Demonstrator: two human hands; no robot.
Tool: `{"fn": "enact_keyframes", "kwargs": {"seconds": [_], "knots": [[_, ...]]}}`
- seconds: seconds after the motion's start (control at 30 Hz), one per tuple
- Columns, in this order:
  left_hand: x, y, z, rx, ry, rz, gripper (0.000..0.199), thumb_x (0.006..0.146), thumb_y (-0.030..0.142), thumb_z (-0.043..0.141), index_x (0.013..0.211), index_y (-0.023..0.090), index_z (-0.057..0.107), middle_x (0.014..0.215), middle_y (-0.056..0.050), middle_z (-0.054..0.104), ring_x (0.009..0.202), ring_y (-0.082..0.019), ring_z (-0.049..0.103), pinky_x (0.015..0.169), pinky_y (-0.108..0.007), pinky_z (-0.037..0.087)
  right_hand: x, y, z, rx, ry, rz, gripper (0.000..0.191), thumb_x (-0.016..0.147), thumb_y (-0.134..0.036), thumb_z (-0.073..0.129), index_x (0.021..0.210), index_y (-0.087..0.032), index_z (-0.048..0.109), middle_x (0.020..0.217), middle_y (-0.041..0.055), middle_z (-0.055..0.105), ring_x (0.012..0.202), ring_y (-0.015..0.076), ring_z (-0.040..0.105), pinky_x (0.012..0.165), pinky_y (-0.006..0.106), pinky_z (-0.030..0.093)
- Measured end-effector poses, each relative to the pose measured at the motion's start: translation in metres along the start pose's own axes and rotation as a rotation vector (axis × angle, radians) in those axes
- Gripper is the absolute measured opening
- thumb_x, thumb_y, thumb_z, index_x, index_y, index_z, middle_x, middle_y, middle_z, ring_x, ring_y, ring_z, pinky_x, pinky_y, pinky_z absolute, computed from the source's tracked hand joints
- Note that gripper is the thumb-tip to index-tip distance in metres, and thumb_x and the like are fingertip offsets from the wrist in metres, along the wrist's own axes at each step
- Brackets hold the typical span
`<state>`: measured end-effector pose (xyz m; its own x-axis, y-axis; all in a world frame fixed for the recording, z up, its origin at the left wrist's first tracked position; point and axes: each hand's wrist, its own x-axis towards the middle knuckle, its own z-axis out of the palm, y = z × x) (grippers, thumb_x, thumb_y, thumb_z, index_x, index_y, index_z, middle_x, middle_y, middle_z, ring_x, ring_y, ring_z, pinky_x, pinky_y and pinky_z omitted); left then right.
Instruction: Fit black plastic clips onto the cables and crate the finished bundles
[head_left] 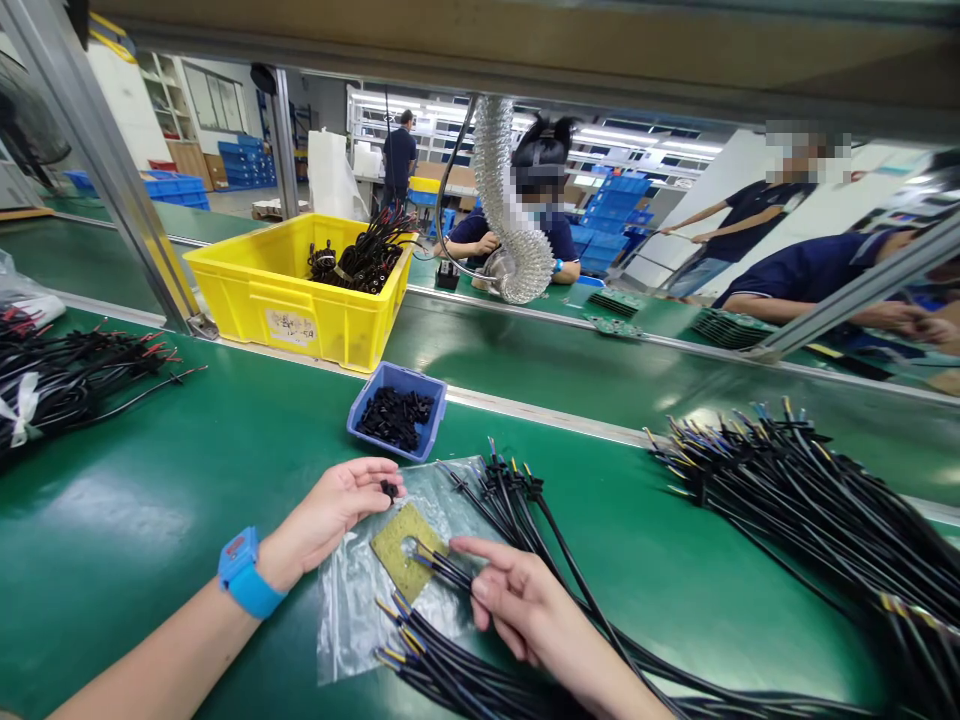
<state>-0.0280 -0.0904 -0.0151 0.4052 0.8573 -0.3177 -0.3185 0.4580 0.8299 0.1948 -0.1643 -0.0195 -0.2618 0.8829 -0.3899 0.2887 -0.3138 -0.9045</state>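
Note:
My left hand, with a blue band on its wrist, pinches a small black plastic part between thumb and fingers. Lower right of it, my right hand grips a black cable, index finger stretched out. The cable's bared coloured wire ends lie over a yellowish square pad with a hole in its middle. Beneath the pad is a clear plastic bag. More cables with bared ends lie below my right hand. Another cable bunch with black parts fitted near its ends lies above it.
A small blue bin of black parts stands behind my hands. Farther back is a yellow crate with cables. Cable piles lie at the left and right. A ribbed duct hangs ahead; co-workers sit beyond the frame.

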Motion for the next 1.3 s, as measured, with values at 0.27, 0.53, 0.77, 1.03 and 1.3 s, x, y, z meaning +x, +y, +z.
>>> {"fn": "enact_keyframes", "kwargs": {"seconds": [0.27,0.53,0.77,1.03,1.3], "knots": [[-0.001,-0.002,0.001,-0.010,-0.026,-0.026,0.036,0.061,0.016,0.074,0.094,0.015,0.062,0.094,-0.005,0.065,0.085,-0.017,0.062,0.078,-0.027,0.046,0.001,-0.003,0.008,-0.389,0.168,-0.104,0.034,0.079,-0.033,0.046,0.095,-0.016,0.070,0.049,-0.0009,0.054,0.043,0.0129,0.045,0.044,0.024,0.037],[0.002,-0.013,0.003,-0.001,-0.043,0.010,0.042,0.058,0.021,0.079,0.096,0.013,0.062,0.093,-0.006,0.066,0.078,-0.014,0.062,0.080,-0.028,0.044,0.002,-0.003,0.001,-0.186,0.102,-0.016,0.045,0.076,-0.043,0.048,0.104,-0.012,0.064,0.051,-0.0022,0.054,0.033,0.0081,0.036,0.035,0.021,0.029],[0.002,-0.024,0.005,0.067,-0.099,0.000,0.038,0.055,0.020,0.081,0.088,0.014,0.062,0.080,-0.003,0.065,0.073,-0.012,0.060,0.071,-0.023,0.044,-0.004,-0.012,-0.002,0.080,0.084,0.026,0.039,0.064,-0.051,0.065,0.073,-0.017,0.050,0.052,-0.0057,0.051,0.035,0.0039,0.038,0.034,0.016,0.027],[-0.001,-0.028,0.010,0.096,-0.155,-0.033,0.037,0.053,0.021,0.082,0.084,0.014,0.064,0.079,-0.002,0.065,0.070,-0.011,0.058,0.069,-0.022,0.042,-0.004,-0.013,0.004,0.039,0.103,-0.024,0.043,0.066,-0.058,0.062,0.067,-0.018,0.047,0.047,-0.0084,0.042,0.035,0.0036,0.030,0.034,0.016,0.023],[-0.001,-0.028,0.012,0.196,-0.139,0.009,0.029,0.053,0.018,0.079,0.079,0.014,0.067,0.078,-0.004,0.066,0.071,-0.014,0.058,0.067,-0.024,0.044,-0.004,-0.009,0.006,-0.059,0.128,-0.058,0.036,0.073,-0.052,0.056,0.067,-0.018,0.049,0.047,-0.0069,0.041,0.038,0.0061,0.031,0.038,0.019,0.024]]}}
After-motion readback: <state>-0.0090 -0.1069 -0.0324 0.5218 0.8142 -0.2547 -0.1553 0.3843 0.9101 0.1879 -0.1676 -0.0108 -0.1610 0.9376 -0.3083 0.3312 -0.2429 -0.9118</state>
